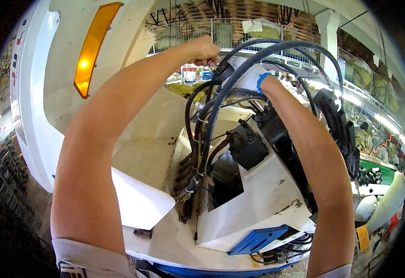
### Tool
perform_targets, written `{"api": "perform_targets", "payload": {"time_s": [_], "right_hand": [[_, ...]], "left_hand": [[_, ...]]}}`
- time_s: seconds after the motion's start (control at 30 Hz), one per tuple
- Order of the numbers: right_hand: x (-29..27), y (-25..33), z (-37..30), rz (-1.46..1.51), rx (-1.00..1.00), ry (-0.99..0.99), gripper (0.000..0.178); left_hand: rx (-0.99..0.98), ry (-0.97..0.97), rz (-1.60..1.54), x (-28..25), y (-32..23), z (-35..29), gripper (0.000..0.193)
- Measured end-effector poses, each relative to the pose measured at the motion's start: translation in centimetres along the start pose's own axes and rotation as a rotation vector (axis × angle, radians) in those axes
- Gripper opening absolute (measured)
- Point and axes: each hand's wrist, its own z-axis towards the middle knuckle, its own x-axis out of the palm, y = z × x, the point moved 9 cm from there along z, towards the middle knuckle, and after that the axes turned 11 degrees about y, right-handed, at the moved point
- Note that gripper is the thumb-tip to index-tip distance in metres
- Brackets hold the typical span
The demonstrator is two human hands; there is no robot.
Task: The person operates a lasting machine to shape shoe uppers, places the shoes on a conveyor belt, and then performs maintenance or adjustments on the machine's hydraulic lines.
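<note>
My left hand is bare and raised, its fingers curled closed; what they hold, if anything, I cannot make out. Just below and right of it is a black cylindrical part. My right hand wears a white glove with a blue cuff. It lies against that part, behind a thick black hose that crosses in front and hides its fingers. Several more black hoses arch over the glove and run down in a tied bundle into the white machine body.
A tall white panel with an orange lamp strip rises at the left. Black machine blocks sit between my forearms. A blue plate is on the lower body. Behind are a mesh railing and stacked sacks; a green-sided bench is right.
</note>
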Motion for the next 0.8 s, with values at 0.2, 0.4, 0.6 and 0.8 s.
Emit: {"api": "perform_targets", "payload": {"time_s": [0.2, 0.4, 0.6, 0.8], "right_hand": [[-0.7, 0.3, -1.4, 0.026, -0.094, -0.061, 0.030], [-0.2, -0.2, -0.1, 0.124, 0.016, 0.017, 0.039], [-0.1, -0.5, 0.1, 0.054, -0.039, -0.048, 0.033], [0.3, -1.4, 0.1, 0.057, 0.006, -0.040, 0.035]], "left_hand": [[-0.074, -0.269, 0.122, -4.5, -2.1, -4.3, 0.018], [0.063, -0.288, 0.130, -5.6, -1.9, -6.4, 0.012], [-0.100, -0.157, -0.472, -2.6, -1.8, -9.6, 0.028], [0.016, -0.033, 0.004, 0.0, -3.9, -10.2, 0.032]]}}
